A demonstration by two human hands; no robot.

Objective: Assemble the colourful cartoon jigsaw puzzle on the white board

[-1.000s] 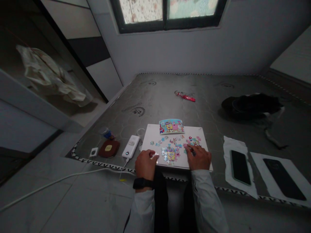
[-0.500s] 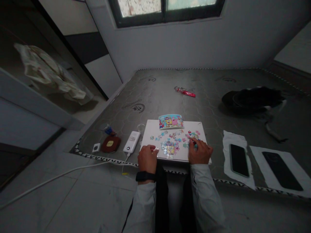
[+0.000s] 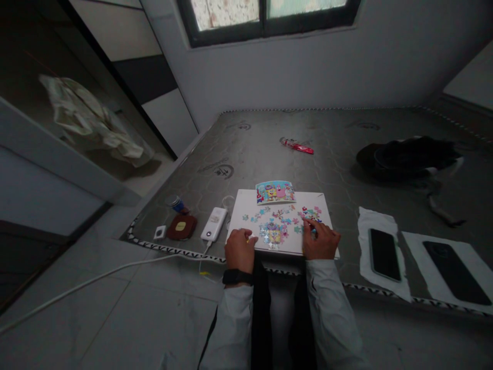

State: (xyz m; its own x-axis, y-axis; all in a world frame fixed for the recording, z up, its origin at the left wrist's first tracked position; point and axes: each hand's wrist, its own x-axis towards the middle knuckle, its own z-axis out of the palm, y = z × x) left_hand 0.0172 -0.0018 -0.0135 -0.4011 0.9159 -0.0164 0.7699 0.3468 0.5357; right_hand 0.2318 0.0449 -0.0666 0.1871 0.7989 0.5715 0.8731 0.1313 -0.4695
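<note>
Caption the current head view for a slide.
The left hand and right hand flank a partly assembled jigsaw on a white surface.

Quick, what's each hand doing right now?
Left hand: half curled; can't tell if it holds anything.
Right hand: half curled by loose puzzle pieces; can't tell if it grips one.

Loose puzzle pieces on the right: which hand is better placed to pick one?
Right, likely: the right hand is right beside those loose puzzle pieces; the left hand is across the joined section.
</note>
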